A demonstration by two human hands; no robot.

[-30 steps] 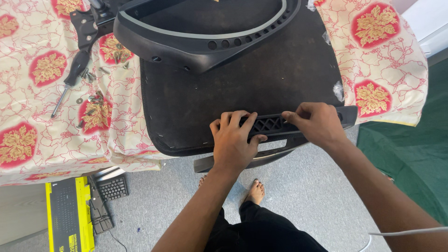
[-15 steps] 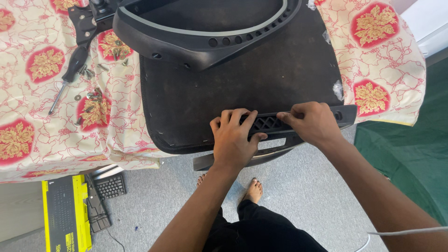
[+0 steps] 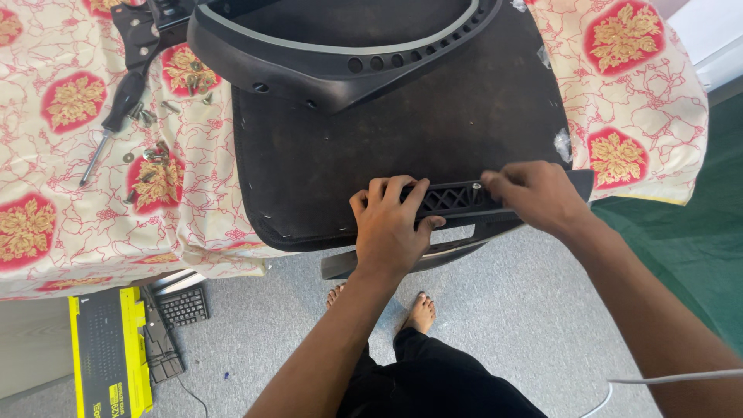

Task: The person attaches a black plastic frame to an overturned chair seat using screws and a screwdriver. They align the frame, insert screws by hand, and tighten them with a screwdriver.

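An upturned black seat pad [image 3: 402, 131] lies on a table under a floral cloth. Along its near edge sits a black plastic bracket [image 3: 453, 197] with a lattice pattern. My left hand [image 3: 391, 220] grips the bracket's left part, fingers spread on top and thumb underneath. My right hand [image 3: 534, 193] rests on the bracket's right part, its fingertips pinched on a small silver screw [image 3: 476, 186] in the bracket's top. A long black arm piece [image 3: 340, 267] sticks out below the seat edge.
A curved black plastic shell [image 3: 348, 46] lies on the far part of the seat. A screwdriver [image 3: 116, 116] and loose screws [image 3: 155, 151] are on the cloth [image 3: 70, 201] at left. A keyboard [image 3: 182, 306] and a yellow box [image 3: 108, 352] lie on the floor beside my bare feet [image 3: 422, 310].
My right hand has shifted from gripping the bracket's right end to pinching a screw on its top. My left hand stays on the bracket.
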